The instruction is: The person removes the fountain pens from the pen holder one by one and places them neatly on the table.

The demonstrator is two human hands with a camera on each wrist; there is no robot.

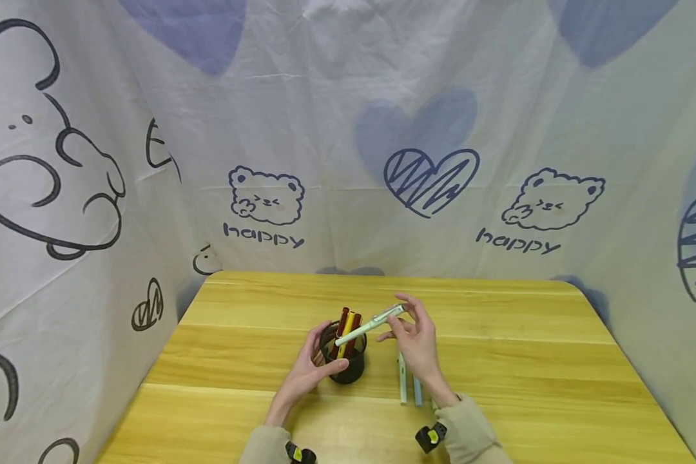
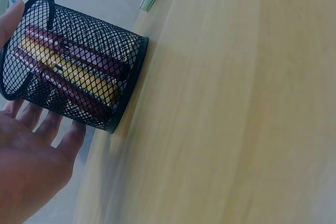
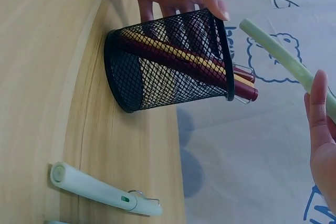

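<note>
A black mesh pen holder (image 1: 348, 372) stands upright on the table, with dark red pens (image 3: 247, 91) and a yellow pen (image 1: 349, 324) leaning inside it. My left hand (image 1: 309, 372) holds it from the left, thumb at the near rim and fingers round the far side. Above the table, my right hand (image 1: 419, 339) pinches a pale green pen (image 1: 361, 331) near its clip end. That pen slants, its other end over the holder's mouth in the head view; the right wrist view shows a gap between that end and the rim.
Below my right hand, another pale green pen (image 1: 403, 381) lies on the wooden table (image 1: 528, 361) beside a light blue pen (image 1: 417, 390). A printed white curtain (image 1: 336, 129) hangs behind the table and along its sides.
</note>
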